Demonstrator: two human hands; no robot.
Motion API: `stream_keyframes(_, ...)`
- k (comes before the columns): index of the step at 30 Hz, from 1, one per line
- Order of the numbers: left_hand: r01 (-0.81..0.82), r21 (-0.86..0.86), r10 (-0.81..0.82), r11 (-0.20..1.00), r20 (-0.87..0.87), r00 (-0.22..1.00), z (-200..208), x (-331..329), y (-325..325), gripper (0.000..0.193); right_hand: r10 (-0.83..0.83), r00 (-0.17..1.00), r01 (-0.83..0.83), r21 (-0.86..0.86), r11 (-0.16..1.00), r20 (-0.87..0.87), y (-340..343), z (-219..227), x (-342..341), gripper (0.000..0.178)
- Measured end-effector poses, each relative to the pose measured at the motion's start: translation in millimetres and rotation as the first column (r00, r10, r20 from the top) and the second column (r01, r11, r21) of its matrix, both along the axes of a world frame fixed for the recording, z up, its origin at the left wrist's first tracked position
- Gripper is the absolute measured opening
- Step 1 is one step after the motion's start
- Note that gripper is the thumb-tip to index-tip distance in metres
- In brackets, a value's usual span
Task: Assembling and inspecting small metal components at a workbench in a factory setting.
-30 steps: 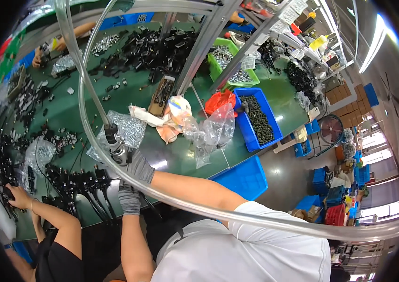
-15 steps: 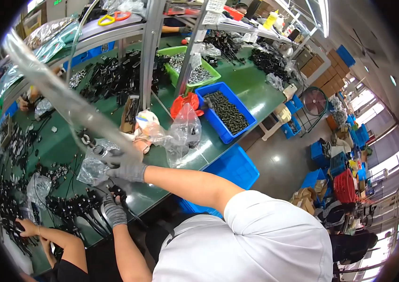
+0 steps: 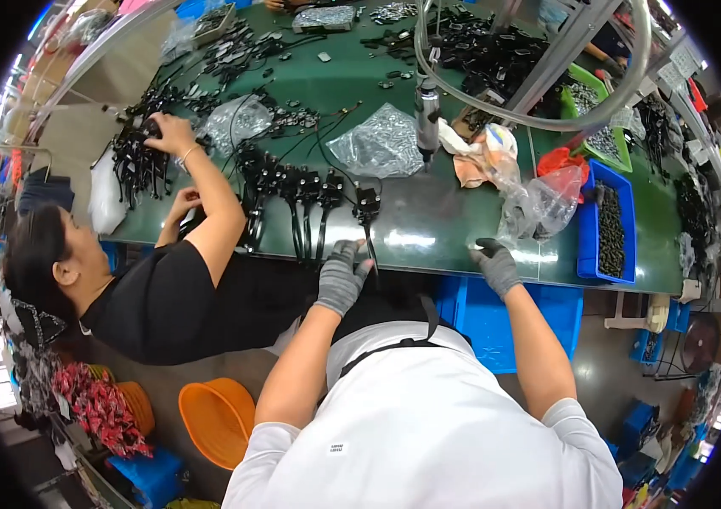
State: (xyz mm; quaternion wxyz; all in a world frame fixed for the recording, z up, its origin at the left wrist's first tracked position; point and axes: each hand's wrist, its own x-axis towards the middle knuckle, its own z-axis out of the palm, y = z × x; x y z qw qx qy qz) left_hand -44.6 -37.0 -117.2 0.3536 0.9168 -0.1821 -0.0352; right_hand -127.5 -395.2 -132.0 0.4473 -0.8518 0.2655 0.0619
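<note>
My left hand point(image 3: 342, 276), in a grey glove, is at the table's front edge with fingers apart. Just beside it, a black clamp-like part point(image 3: 366, 204) lies with its black cable hanging over the edge; whether the hand touches the cable is unclear. To the right, my right hand point(image 3: 497, 266), gloved too, is over the edge, fingers loosely bent and apart, with nothing visible in it. Beyond the hands, a silver powered screwdriver point(image 3: 427, 119) hangs upright by a clear plastic bag point(image 3: 379, 142). More black clamp parts point(image 3: 308, 188) stand in a row to the left.
A blue bin point(image 3: 585, 237) of small dark parts and a green bin point(image 3: 623, 155) of silver parts are right. Cloth point(image 3: 489, 151) and a clear bag point(image 3: 547, 202) lie nearer. A co-worker's hand point(image 3: 175, 134) works at left. A curved tube point(image 3: 538, 123) arches overhead.
The view has swung left. My right hand has moved rightward, away from the left hand and the bag. My left hand has opened beside the clamp part.
</note>
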Motion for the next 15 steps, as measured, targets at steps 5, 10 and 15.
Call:
stream_keyframes(5, -0.211, -0.293, 0.169, 0.932, -0.164, 0.972, -22.5, -50.2, 55.1, 0.034, 0.112, 0.989, -0.112, 0.003, 0.994, -0.099, 4.6, -19.5, -0.3, 0.041)
stream_keyframes(10, -0.099, 0.011, 0.100, 0.995, -0.151, 0.983, 0.7, -55.7, 70.8, 0.038, 0.250, 0.966, -0.243, 0.086, 0.966, -0.073, 81.3, 32.9, 25.8, 0.035)
stream_keyframes(15, -0.307, -0.355, 0.146, 0.883, -0.414, 0.899, 3.8, -70.2, 92.7, 0.031, 0.605, 0.795, -0.597, -0.233, 0.768, -0.044, 121.1, 19.3, 59.6, 0.056)
